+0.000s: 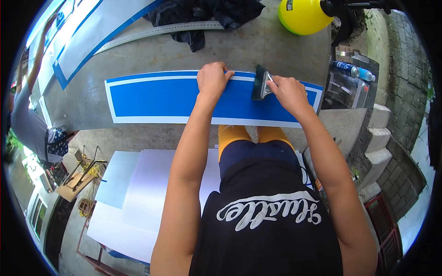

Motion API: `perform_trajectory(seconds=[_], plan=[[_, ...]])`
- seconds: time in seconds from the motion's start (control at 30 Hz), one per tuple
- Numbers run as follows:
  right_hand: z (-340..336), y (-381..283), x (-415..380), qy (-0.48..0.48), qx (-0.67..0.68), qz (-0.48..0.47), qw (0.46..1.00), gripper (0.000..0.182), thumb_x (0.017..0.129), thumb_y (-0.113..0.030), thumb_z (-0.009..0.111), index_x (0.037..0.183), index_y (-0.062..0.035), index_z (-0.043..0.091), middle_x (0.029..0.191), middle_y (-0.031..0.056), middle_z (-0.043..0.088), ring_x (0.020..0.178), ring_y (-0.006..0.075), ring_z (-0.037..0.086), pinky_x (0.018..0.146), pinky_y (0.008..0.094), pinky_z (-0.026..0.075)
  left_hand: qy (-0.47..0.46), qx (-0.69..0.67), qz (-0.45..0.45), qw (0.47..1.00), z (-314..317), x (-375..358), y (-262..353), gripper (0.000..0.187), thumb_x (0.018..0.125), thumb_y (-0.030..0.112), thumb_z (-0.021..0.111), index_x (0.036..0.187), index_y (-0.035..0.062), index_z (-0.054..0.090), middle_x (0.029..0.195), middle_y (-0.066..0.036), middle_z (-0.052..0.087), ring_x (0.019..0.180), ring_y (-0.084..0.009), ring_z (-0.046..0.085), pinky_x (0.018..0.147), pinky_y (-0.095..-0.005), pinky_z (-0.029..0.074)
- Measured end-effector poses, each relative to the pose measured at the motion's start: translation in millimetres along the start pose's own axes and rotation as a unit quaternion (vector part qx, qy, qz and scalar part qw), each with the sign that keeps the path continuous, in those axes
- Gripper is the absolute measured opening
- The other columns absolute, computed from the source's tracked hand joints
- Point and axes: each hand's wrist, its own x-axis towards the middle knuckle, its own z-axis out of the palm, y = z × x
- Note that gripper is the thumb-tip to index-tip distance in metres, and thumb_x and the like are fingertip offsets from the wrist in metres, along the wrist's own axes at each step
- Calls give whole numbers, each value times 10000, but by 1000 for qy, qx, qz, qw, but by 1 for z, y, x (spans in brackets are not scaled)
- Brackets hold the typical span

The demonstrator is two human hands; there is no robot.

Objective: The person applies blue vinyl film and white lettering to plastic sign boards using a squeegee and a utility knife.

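Long blue panel w/ a white border (156,99), lying flat along the near edge of a grey table (258,46), its right end close to the table's right edge. A squeegee (261,85) w/ a dark blade stands across the panel's far border, right of the middle. The right hand (290,93) has its fingers closed round the squeegee's handle. The left hand (214,79) rests on the panel's far border, fingers curled in — can't tell if they pinch the edge or just press on it.

Beyond the panel, toward the table's far edge, a long ruler (156,31) runs from blue-edged sheets (87,41) at the far left corner to a dark cloth (193,16), touching it. Near the far right corner: a yellow bottle (301,17) w/ a black top.

Past the right edge, two cans (354,70) lie side by side, approx level w/ the panel. Off the left edge, another person (30,119) in a grey top reaches an arm toward the blue-edged sheets. White sheets (152,184) lie below the table's near edge — partly hidden by the wearer's arm and black shirt (271,230).
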Motion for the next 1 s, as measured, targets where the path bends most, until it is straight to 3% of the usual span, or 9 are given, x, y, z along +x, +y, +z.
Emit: perform_trajectory(seconds=[0.33,0.53,0.83,1.0], plan=[[-26,106,-34,-5,-37,99,994,383,1037,-421,617,1197,-117,788,998,226,769,980,434,735,863,521,571,2,-2,-2,1000,0,-1,2,276,823,317,878,877,59,798,863,-156,775,882,-361,740,804,-462,572],[-16,105,-29,-3,-36,92,995,402,1067,-415,581,1214,-103,786,1000,197,784,975,396,749,881,490,570,-2,-1,-12,1000,2,0,1,283,828,324,875,875,57,795,853,-154,771,875,-361,739,796,-465,571],[-14,103,-30,-7,-40,113,993,408,1070,-418,575,1213,-100,789,1011,204,784,968,400,751,870,500,578,-18,-41,22,999,-1,-4,-9,297,876,348,837,917,57,791,941,-160,771,954,-370,713,822,-481,557],[-13,106,-29,2,-33,103,994,394,1060,-422,586,1156,-101,794,990,212,776,971,424,740,863,520,574,1,-51,45,998,-2,-7,-12,321,913,354,809,951,35,790,967,-168,767,906,-356,708,806,-459,540]])
